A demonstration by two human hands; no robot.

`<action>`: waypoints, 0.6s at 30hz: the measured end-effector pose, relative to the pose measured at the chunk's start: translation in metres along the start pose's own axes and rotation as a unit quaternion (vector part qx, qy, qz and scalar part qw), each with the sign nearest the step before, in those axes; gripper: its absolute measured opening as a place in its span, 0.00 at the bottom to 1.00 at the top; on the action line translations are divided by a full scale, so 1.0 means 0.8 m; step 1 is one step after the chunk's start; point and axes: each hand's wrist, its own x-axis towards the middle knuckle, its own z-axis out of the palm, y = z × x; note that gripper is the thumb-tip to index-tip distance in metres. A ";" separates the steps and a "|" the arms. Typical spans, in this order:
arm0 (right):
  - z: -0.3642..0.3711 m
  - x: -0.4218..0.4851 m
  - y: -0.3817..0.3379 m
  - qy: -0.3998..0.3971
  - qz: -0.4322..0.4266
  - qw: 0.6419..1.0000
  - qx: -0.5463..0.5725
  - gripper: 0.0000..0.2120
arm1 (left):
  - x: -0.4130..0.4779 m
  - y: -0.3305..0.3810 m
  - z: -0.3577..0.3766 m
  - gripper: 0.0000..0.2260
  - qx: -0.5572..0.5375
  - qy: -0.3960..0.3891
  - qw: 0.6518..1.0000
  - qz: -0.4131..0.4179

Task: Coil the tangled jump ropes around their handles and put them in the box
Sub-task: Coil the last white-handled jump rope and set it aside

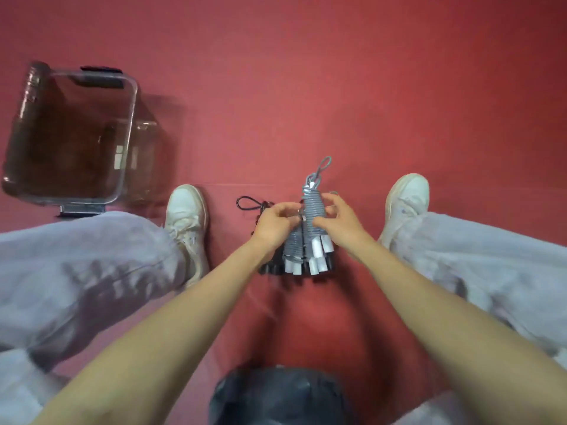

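The grey jump ropes [311, 214] are wound in tight ribbed coils round their white handles [317, 260], whose blunt ends fan out below the coils. The left hand [274, 223] grips the bundle from its left, fingers curled in against the coil. The right hand [340, 220] grips it from the right, thumb and fingertips pinching the coil. A loose grey loop stands above the bundle. A thin black jump rope [249, 204] loops out just left of it, partly hidden under the left hand. White shoes [187, 216] lie on either side of the bundle, with bare matte red floor [337, 87] beyond. The clear, round-cornered plastic box [130, 118] sits well to the bundle's upper left.
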 end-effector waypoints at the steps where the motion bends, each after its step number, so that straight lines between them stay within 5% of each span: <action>1: 0.003 0.001 0.014 0.006 0.015 1.000 0.003 0.24 | 0.004 -0.014 0.001 0.13 0.053 0.051 0.997 0.000; 4: 0.011 0.000 0.039 0.008 0.045 0.999 0.014 0.20 | 0.005 -0.043 0.001 0.18 0.150 0.161 0.975 -0.042; 8: 0.017 0.004 0.044 0.010 0.040 0.999 0.025 0.18 | 0.015 -0.066 -0.001 0.20 0.157 0.170 0.966 -0.114; 12: 0.016 0.007 0.049 0.009 0.037 0.999 0.033 0.19 | 0.026 -0.071 -0.009 0.17 0.197 0.131 0.965 -0.115; 18: 0.021 -0.005 0.017 -0.011 0.011 0.995 0.099 0.18 | 0.011 -0.021 -0.036 0.09 0.095 0.150 0.984 -0.019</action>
